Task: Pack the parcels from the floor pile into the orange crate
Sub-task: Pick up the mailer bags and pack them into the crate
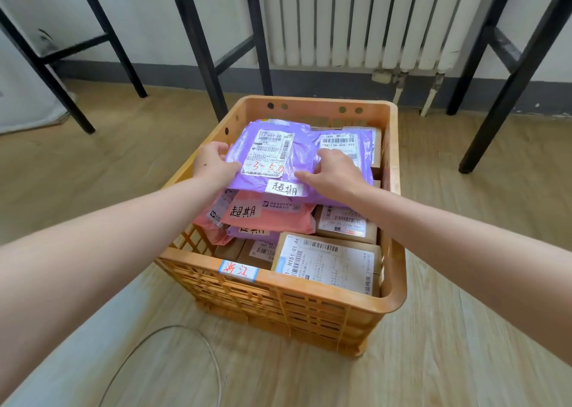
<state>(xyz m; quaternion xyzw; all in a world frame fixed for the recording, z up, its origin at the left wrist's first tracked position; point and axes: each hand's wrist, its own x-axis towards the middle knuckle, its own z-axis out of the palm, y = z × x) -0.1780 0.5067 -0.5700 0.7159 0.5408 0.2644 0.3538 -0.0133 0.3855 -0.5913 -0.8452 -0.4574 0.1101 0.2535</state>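
Observation:
The orange crate [393, 190] stands on the wood floor, filled nearly to its rim with parcels. On top of the stack lies a purple mailer bag [272, 156] with white shipping labels. My left hand [213, 162] grips its left edge, thumb on top. At the bag's right side, my right hand [335, 171] lies over it with fingers curled onto it. A second purple mailer [343, 143] lies behind it. Underneath are a pink mailer [272, 217] and brown cardboard boxes [328, 261].
Black metal table legs [198, 44] stand just behind the crate and to both sides. A white radiator [356, 19] hangs on the back wall. A thin grey cable [185, 341] loops on the floor in front of the crate.

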